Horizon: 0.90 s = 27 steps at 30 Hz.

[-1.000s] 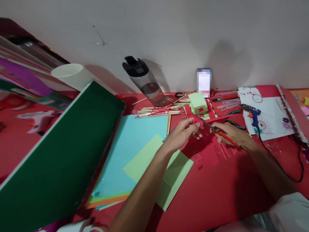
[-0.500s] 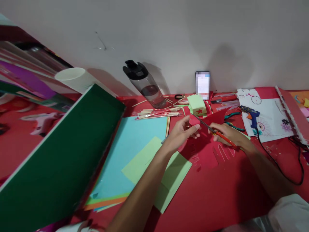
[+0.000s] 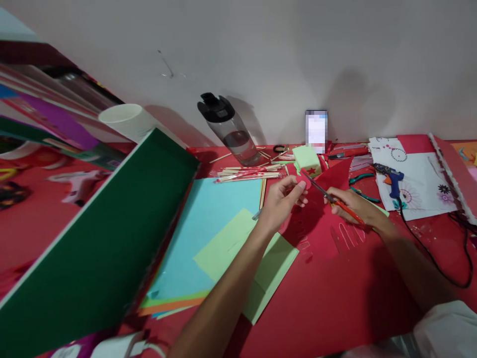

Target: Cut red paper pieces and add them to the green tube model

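My left hand (image 3: 283,200) pinches a small piece of red paper (image 3: 306,182) between thumb and fingers. My right hand (image 3: 348,205) is closed around red-handled scissors (image 3: 349,212), whose blades point up and left to the edge of that piece. Beneath the hands lies a larger red paper (image 3: 322,238) with curved outlines or cuts on it. Just behind the blades sits a pale green box-like block (image 3: 306,157) with a red star on its side. Light green sheets (image 3: 274,268) lie under my left forearm.
Blue paper (image 3: 204,214) lies left of my hands beside a tall green board (image 3: 112,233). A water bottle (image 3: 238,139), thin sticks (image 3: 249,174) and a phone (image 3: 316,130) are along the wall. Pliers (image 3: 363,195) and a corded blue glue gun (image 3: 391,180) lie at right.
The view has shifted slightly, so most things appear a little further right. The red piece has turned in my left hand, and the scissor blades still reach its edge.
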Motion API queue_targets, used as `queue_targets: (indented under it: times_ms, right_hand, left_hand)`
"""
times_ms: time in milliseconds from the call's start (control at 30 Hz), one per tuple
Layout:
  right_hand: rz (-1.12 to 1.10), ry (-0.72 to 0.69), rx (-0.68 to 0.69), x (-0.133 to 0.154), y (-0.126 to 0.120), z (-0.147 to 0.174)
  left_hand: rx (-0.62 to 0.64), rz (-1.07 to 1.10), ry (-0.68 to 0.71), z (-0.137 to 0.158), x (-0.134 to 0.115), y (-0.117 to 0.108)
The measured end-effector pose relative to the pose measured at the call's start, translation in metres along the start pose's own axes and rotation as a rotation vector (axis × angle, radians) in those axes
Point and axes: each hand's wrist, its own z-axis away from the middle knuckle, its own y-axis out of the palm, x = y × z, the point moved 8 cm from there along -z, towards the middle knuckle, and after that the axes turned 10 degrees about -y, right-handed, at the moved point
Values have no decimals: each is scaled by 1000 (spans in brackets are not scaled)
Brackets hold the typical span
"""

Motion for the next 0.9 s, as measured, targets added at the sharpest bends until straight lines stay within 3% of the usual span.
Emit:
queue_targets:
  times_ms: [533, 900]
  right_hand:
    - [44, 44, 28, 13, 7, -3]
    - [19, -38, 11, 4, 11, -1]
  left_hand:
    - [-9, -146, 67, 3, -7, 1]
    - [-12, -164, 93, 5, -12, 1]
